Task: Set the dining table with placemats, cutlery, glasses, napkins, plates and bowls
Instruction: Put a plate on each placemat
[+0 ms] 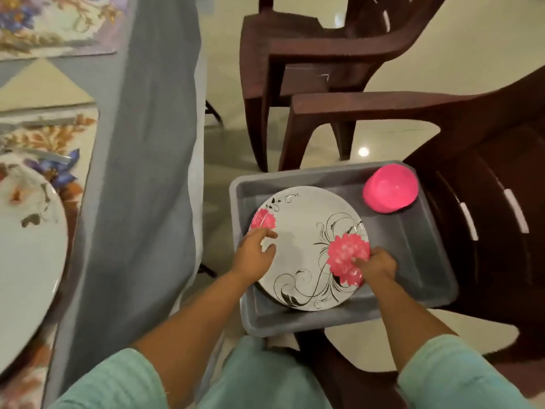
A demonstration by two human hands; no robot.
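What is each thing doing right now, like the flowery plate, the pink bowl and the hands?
White round plate with pink flowers: tilted in the tray, held at both edges.
Pink plastic bowl: upside down in the tray's far corner.
Grey plastic tray: resting on a brown chair.
Left hand: grips the plate's left edge.
Right hand: grips the plate's right edge.

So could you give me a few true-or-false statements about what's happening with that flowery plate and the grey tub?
1. The white round plate with pink flowers is over the grey plastic tub. True.
2. Only one hand touches the plate. False: the left hand and right hand are both on it.
3. The pink plastic bowl lies in the tub's far corner. True.
4. The tub rests on the dining table. False: it sits on a dark brown plastic chair beside the table.
5. The pink bowl sits on the plate. False: they are apart.
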